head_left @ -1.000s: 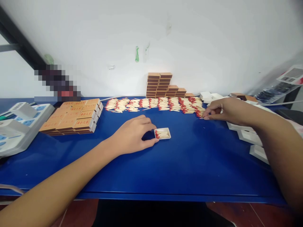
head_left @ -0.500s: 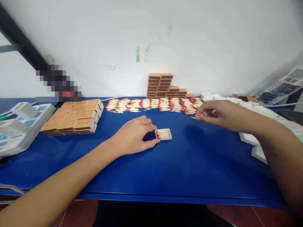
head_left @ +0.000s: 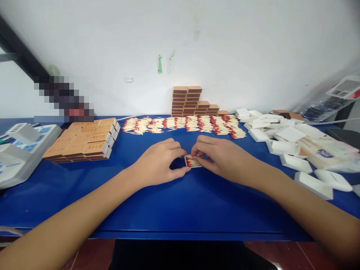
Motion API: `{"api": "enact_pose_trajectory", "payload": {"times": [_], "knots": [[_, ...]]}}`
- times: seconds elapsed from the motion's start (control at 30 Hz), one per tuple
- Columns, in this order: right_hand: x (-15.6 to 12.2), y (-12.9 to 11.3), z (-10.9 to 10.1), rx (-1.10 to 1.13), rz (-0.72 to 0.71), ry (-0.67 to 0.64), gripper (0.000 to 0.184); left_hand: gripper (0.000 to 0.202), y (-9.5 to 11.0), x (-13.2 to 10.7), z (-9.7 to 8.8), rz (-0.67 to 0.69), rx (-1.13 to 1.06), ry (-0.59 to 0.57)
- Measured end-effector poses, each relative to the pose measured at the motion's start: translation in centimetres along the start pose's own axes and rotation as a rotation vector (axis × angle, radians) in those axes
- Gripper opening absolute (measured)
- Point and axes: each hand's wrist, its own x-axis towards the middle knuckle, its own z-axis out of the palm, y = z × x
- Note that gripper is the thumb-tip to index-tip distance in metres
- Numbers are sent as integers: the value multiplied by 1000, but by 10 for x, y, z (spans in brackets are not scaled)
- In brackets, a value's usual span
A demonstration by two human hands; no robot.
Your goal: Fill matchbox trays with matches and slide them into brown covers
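Note:
A small white matchbox tray (head_left: 191,161) with red-tipped matches in it lies on the blue table (head_left: 180,202). My left hand (head_left: 159,160) pinches the tray's left end between thumb and fingers. My right hand (head_left: 218,156) covers the tray's right part, its fingers curled over the matches; whether it grips a match is hidden. Behind both hands runs a long row of loose red-tipped matches (head_left: 182,123).
Orange matchboxes (head_left: 84,140) lie stacked at the left and brown box sleeves (head_left: 191,101) are piled by the wall. Several empty white trays (head_left: 284,140) lie scattered at the right. A white power strip (head_left: 19,148) sits at the far left.
My right hand left the right end of the match row and came left to the tray. My left hand stayed on the tray.

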Motion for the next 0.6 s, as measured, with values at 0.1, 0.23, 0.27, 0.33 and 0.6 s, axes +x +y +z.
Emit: {"api": "enact_pose_trajectory", "payload": {"times": [0.1, 0.23, 0.27, 0.33, 0.6], "knots": [[-3, 5, -6, 47, 8, 15, 15, 22, -2, 0, 0, -11, -4, 2], [-8, 21, -15, 17, 36, 49, 13, 25, -4, -2, -1, -24, -4, -3], [-9, 25, -15, 18, 41, 41, 13, 26, -5, -2, 0, -24, -3, -1], [-8, 27, -14, 39, 42, 19, 13, 25, -5, -2, 0, -20, -5, 2], [-3, 17, -6, 98, 57, -27, 15, 25, -4, -2, 0, -25, -31, -9]]}}
